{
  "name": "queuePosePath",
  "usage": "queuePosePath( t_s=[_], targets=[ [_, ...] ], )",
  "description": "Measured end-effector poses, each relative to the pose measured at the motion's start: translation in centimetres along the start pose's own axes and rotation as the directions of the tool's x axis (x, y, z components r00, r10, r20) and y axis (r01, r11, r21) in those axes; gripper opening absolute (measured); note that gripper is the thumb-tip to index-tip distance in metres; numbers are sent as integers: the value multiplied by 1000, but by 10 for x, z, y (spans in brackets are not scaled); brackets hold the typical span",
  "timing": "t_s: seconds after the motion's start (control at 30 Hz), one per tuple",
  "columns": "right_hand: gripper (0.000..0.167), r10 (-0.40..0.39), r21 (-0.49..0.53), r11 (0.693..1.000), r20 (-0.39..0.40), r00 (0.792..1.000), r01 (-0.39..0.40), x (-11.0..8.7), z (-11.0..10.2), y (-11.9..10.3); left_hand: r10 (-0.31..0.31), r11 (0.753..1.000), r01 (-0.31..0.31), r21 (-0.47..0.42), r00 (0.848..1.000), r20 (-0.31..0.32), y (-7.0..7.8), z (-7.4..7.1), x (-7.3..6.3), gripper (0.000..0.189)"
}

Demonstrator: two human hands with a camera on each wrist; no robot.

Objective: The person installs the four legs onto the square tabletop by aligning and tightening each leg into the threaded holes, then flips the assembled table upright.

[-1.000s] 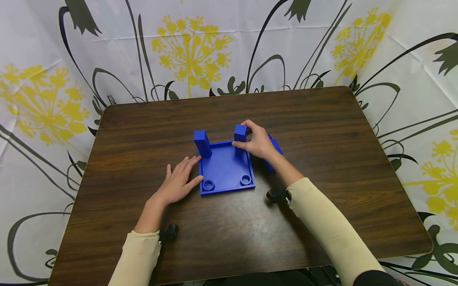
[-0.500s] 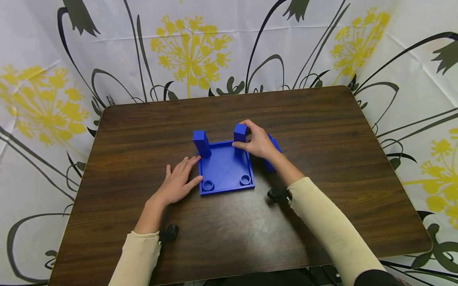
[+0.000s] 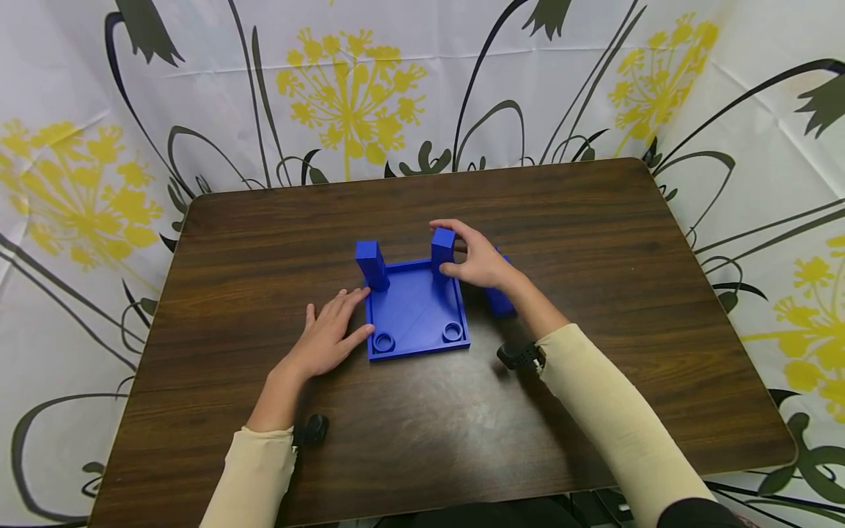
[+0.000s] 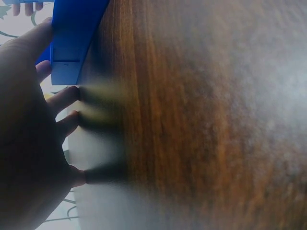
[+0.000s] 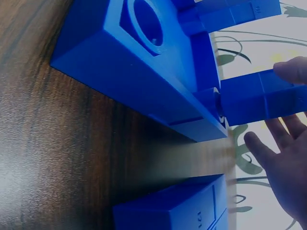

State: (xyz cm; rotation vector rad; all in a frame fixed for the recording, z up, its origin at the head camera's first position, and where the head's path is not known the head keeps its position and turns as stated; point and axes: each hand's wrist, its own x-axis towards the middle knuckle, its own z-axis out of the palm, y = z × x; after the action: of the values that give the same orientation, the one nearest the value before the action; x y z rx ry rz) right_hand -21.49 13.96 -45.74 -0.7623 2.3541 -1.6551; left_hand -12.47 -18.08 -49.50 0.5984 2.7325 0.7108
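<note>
In the head view a square blue tray-like base (image 3: pixel 417 312) lies on the table. One blue square post (image 3: pixel 371 264) stands at its far left corner, another post (image 3: pixel 443 246) at its far right corner. My right hand (image 3: pixel 480 260) is around that right post with fingers loosely spread; in the right wrist view the thumb overlaps the post (image 5: pixel 252 98) while the other fingers stay apart behind it. My left hand (image 3: pixel 325 339) lies flat on the table, fingertips and thumb against the base's left side. Round sockets (image 3: pixel 384 342) show at the two near corners.
More blue block pieces (image 3: pixel 499 299) lie right of the base, partly hidden by my right forearm. The brown wood-grain table (image 3: pixel 277 235) extends around, with a flower-printed cloth (image 3: pixel 422 81) behind it.
My right hand has loosened from the right post: its thumb has slid back to the right and its fingers have spread. The left hand and the base have not moved.
</note>
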Motion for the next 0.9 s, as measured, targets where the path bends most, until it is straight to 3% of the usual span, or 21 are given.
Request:
queuePosePath(
  t_s=[0.23, 0.43, 0.53, 0.77, 0.9],
  targets=[
    [65, -45, 104, 994, 73, 996, 37, -3, -3, -20, 2, 1000, -2, 4, 1000, 0, 2, -2, -1, 68],
    [54, -18, 72, 997, 86, 996, 12, -8, -6, -37, 0, 1000, 0, 4, 1000, 5, 2, -2, -1, 68],
    [51, -2, 62, 998, 84, 996, -3, -9, -6, -34, 2, 1000, -2, 4, 1000, 6, 1, -1, 0, 68],
    [54, 23, 50, 998, 71, 997, -26, -2, -4, 0, 2, 1000, -2, 5, 1000, 4, -1, 0, 0, 68],
    [54, 42, 40, 998, 56, 998, -44, -1, -4, 4, 2, 1000, -2, 5, 1000, 3, -1, -1, -1, 68]
  ],
)
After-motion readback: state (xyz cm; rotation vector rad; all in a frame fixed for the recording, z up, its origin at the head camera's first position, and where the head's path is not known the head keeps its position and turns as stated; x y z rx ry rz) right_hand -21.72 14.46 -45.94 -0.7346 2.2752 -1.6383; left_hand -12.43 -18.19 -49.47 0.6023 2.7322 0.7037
